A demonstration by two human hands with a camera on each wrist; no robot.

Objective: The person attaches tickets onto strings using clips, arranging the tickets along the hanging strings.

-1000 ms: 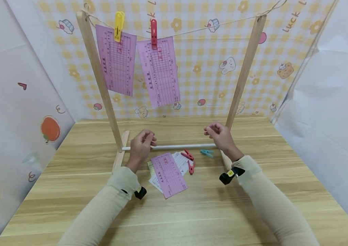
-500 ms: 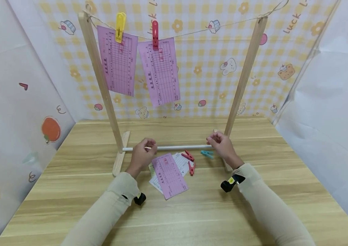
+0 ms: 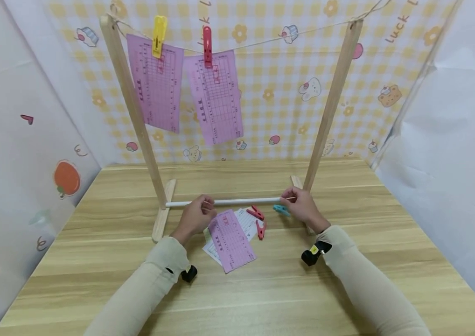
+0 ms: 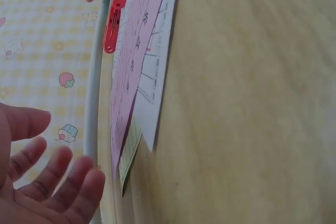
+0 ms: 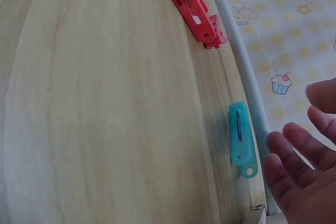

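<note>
Right hand [image 3: 302, 208] nears sideways-lying teal clothespin [image 3: 281, 210].

Beside the white rod [image 3: 237, 201]: pink printed sheet [image 3: 231, 239], two red pegs [image 3: 258, 220], one turquoise peg [image 3: 281, 210], on the pale wood-grain worktop [image 3: 262, 289].

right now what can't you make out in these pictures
- Print on the hanging pink sheets: head view, too small to read.
- Papers under the pink sheet on the table: covered by it; only edges show.
- Left hand: head view shows its back; left wrist view cuts off the palm at the edge.
- Right hand: contact with the white rod unclear; the fingers hide it.
- Teal clothespin: partly behind that hand in the head view.
</note>
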